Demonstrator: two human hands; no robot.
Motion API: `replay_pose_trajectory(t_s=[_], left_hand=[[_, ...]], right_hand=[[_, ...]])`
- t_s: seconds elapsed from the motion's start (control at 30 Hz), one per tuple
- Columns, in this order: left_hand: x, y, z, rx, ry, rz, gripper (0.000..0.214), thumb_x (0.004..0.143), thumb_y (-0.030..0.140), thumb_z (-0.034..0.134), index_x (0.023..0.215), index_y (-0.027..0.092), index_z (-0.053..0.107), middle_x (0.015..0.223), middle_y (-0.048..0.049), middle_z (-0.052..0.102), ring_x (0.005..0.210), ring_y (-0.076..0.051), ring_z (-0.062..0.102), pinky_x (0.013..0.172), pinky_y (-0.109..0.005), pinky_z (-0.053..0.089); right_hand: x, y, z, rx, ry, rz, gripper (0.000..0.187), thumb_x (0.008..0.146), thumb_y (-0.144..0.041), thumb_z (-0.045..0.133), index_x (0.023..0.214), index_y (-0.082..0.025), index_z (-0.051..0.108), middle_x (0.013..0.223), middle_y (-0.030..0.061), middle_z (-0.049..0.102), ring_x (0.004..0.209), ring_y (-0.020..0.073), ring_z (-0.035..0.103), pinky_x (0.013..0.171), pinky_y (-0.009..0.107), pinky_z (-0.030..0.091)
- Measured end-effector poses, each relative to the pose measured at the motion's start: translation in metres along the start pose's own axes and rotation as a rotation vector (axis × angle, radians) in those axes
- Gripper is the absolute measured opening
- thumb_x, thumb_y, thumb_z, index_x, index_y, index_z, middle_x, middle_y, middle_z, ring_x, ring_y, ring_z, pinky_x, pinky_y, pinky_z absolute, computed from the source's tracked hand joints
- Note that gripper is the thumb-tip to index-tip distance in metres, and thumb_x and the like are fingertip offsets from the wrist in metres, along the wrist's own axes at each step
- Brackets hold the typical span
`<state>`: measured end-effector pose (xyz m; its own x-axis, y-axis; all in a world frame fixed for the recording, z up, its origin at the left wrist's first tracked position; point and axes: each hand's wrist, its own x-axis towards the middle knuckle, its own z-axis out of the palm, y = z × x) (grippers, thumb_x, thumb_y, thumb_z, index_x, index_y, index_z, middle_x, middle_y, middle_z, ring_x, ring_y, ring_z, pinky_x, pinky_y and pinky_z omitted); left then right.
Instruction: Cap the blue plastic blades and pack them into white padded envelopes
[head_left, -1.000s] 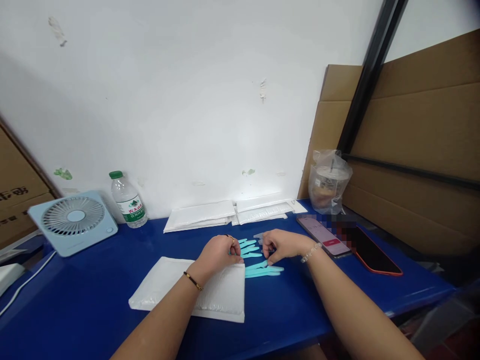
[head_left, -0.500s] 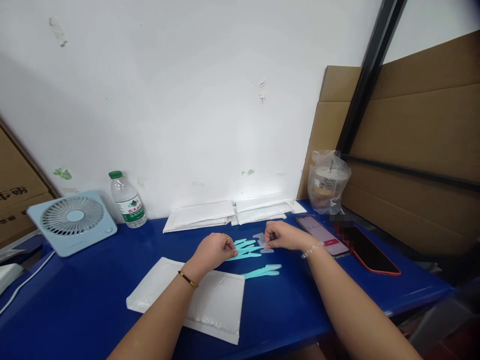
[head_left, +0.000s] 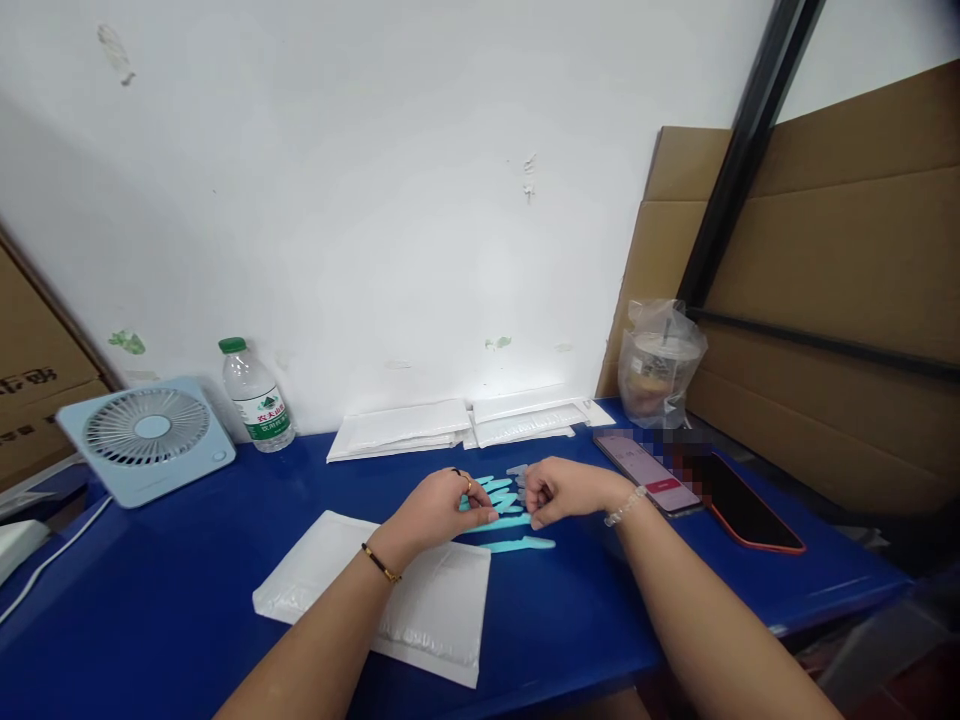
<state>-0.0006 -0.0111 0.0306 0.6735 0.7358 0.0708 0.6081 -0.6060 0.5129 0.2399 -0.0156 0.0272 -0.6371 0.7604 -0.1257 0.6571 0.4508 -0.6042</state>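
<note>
A thin teal eyebrow razor [head_left: 507, 523] spans the gap between my two hands, just above the blue table. My left hand [head_left: 441, 508] pinches it toward its left end, thumb and fingers together. At its right end, my right hand [head_left: 556, 490] has its fingertips closed on it; whether a clear cap is also in them is hidden. Beyond, several more teal razors [head_left: 498, 484] lie in a loose pile, with small clear plastic caps [head_left: 516, 470] beside them. One razor [head_left: 525, 544] lies apart, nearer me. Under my left forearm rests a white padded envelope [head_left: 442, 600].
More white padded envelopes [head_left: 405, 425] lie along the wall. A blue fan [head_left: 154, 430] and a water bottle [head_left: 259, 400] stand at the left. Two phones [head_left: 652, 470] and a bagged cup [head_left: 660, 370] are on the right, near cardboard [head_left: 847, 240].
My right hand has come nearer and slightly left, away from the clear caps, to the razor's end. My left hand has shifted slightly right. The nearer pair of razors now shows as one.
</note>
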Motion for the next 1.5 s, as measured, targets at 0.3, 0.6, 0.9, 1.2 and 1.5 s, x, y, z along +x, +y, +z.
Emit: replay_pose_trajectory(t_s=[0.3,0.6,0.9,1.2,1.5], left_hand=[[0.001,-0.012,-0.004,0.060,0.005,-0.145,0.037,0.079,0.051,0.048,0.076,0.019,0.067,0.075,-0.0030,0.065,0.063,-0.015,0.054,0.053,-0.026,0.031],[-0.003,-0.011,-0.004,0.069,0.075,-0.147,0.035,0.069,0.048,0.061,0.092,0.022,0.066,0.087,-0.0033,0.065,0.077,-0.019,0.057,0.057,-0.025,0.035],[-0.001,-0.005,0.010,-0.035,-0.031,-0.015,0.018,0.075,0.033,0.057,0.081,0.022,0.070,0.080,-0.0008,0.069,0.071,-0.015,0.059,0.057,-0.023,0.036],[-0.005,-0.015,-0.002,-0.031,0.144,-0.127,0.024,0.081,0.034,0.046,0.080,0.020,0.064,0.079,-0.0034,0.066,0.068,-0.016,0.057,0.053,-0.023,0.034],[-0.006,-0.020,-0.001,-0.201,0.162,-0.131,0.032,0.088,0.041,0.032,0.089,0.018,0.054,0.074,-0.0016,0.061,0.059,-0.013,0.050,0.052,-0.023,0.034]], right_hand=[[-0.005,0.023,-0.013,-0.072,0.247,0.121,0.015,0.064,-0.029,0.071,0.073,-0.016,0.068,0.078,0.0015,0.058,0.066,0.0127,0.052,0.057,0.022,0.038],[-0.003,-0.010,0.006,-0.118,0.014,-0.004,0.018,0.058,-0.031,0.076,0.069,-0.018,0.069,0.074,0.0000,0.058,0.063,0.0122,0.052,0.052,0.021,0.037],[0.003,-0.012,0.011,-0.195,0.136,-0.054,0.006,0.068,-0.014,0.059,0.072,-0.018,0.062,0.079,0.0012,0.055,0.063,0.0115,0.050,0.057,0.022,0.037],[0.001,0.018,-0.002,-0.180,0.256,0.086,0.009,0.075,-0.025,0.058,0.079,-0.018,0.063,0.083,0.0030,0.057,0.066,0.0140,0.053,0.059,0.025,0.039],[0.008,0.027,-0.004,-0.234,0.505,0.092,0.020,0.082,-0.025,0.048,0.089,-0.020,0.065,0.089,0.0053,0.065,0.081,0.0203,0.058,0.073,0.031,0.043]])
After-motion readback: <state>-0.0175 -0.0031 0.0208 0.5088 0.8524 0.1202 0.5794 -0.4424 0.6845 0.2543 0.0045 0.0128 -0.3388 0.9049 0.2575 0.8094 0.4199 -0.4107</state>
